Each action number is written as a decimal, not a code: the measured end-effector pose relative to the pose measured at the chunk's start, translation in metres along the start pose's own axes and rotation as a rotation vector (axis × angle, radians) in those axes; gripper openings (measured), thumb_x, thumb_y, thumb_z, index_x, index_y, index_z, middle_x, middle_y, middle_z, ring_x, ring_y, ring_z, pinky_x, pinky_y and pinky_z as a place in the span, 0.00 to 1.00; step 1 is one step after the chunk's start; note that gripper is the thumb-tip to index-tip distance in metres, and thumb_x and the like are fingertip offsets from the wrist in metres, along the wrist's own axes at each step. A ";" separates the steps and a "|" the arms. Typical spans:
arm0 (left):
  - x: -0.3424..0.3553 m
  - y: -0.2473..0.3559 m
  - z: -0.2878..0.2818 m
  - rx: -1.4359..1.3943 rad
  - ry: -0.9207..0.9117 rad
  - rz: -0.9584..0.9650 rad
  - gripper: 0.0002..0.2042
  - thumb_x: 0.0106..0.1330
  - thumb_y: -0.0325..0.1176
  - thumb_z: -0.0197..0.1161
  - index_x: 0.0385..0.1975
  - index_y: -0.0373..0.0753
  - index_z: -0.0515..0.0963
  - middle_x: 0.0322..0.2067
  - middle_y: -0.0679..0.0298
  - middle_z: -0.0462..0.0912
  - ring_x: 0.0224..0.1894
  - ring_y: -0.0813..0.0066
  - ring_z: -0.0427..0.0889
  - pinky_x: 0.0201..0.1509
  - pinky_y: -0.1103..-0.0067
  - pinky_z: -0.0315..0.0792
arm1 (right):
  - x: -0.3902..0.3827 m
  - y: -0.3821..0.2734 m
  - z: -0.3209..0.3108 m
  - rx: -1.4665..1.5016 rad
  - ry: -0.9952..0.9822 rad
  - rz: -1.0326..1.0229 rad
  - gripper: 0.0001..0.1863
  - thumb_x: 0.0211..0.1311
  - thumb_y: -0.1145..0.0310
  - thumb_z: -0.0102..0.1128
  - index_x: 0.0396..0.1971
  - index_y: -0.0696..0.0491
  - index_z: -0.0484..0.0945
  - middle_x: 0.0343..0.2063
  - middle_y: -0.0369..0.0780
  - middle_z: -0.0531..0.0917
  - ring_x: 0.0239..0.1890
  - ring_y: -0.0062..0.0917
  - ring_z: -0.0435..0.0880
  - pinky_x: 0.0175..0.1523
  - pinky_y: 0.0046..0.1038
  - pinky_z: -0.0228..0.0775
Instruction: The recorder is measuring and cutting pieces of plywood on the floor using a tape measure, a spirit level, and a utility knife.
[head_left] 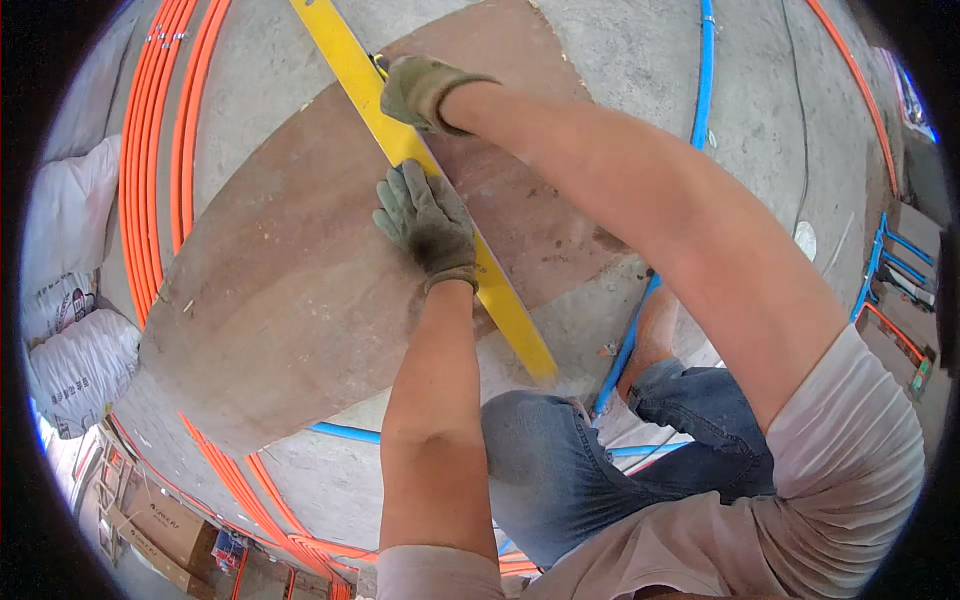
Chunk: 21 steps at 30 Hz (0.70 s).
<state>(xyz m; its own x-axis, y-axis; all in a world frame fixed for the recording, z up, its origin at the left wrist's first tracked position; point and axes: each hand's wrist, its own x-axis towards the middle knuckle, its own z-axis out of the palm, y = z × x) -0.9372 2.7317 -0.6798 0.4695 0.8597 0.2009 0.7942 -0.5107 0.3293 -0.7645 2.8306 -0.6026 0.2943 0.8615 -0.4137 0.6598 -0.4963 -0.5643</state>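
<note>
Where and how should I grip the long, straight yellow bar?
Probably grip the bar just short of its near end, coming from the right, clear of the left forearm, and pinch across both long edges. It is narrow and straight, that end extends past the flat brown board, and the grey-green gloved left hand lies over it farther along.

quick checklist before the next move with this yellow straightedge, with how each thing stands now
1. Left hand on the yellow straightedge: ok, palm down.
2. Both hands gloved: ok.
3. Straightedge entirely within the brown sheet: not ok, its near end extends past the edge.
4. Straightedge clear of the blue pipe by the foot: ok, a gap shows.
5. Right hand's grip: cannot tell, the glove hides it.
</note>
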 end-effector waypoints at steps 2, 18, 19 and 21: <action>-0.001 0.000 0.000 0.012 0.118 0.063 0.19 0.66 0.38 0.57 0.56 0.41 0.71 0.54 0.57 0.74 0.58 0.52 0.70 0.58 0.55 0.58 | 0.017 -0.004 -0.002 -0.720 -0.250 -0.366 0.15 0.57 0.65 0.59 0.41 0.58 0.81 0.36 0.49 0.85 0.36 0.38 0.86 0.40 0.38 0.76; 0.006 0.007 -0.009 -0.055 0.052 0.064 0.14 0.61 0.42 0.59 0.44 0.47 0.72 0.36 0.66 0.71 0.47 0.63 0.71 0.44 0.64 0.59 | -0.065 0.023 0.079 -0.334 -0.176 -0.275 0.16 0.60 0.58 0.55 0.41 0.49 0.86 0.42 0.46 0.85 0.45 0.34 0.85 0.51 0.35 0.76; 0.007 0.007 -0.009 -0.060 0.049 0.069 0.14 0.61 0.42 0.59 0.44 0.47 0.72 0.36 0.66 0.71 0.47 0.63 0.71 0.44 0.64 0.59 | -0.077 0.027 0.081 -0.314 -0.158 -0.327 0.17 0.60 0.57 0.54 0.41 0.50 0.85 0.42 0.47 0.85 0.46 0.35 0.85 0.52 0.35 0.76; 0.007 0.007 -0.007 -0.015 -0.081 0.002 0.15 0.62 0.42 0.57 0.47 0.46 0.72 0.40 0.65 0.74 0.48 0.62 0.71 0.45 0.62 0.60 | -0.106 0.033 0.083 -0.234 -0.153 -0.293 0.18 0.59 0.58 0.53 0.40 0.52 0.85 0.41 0.49 0.85 0.46 0.37 0.85 0.52 0.36 0.76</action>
<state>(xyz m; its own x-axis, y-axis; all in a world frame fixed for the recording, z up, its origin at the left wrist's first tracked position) -0.9311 2.7336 -0.6691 0.5014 0.8559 0.1268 0.7877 -0.5122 0.3424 -0.8316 2.7142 -0.6365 -0.0238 0.9284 -0.3709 0.8454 -0.1793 -0.5031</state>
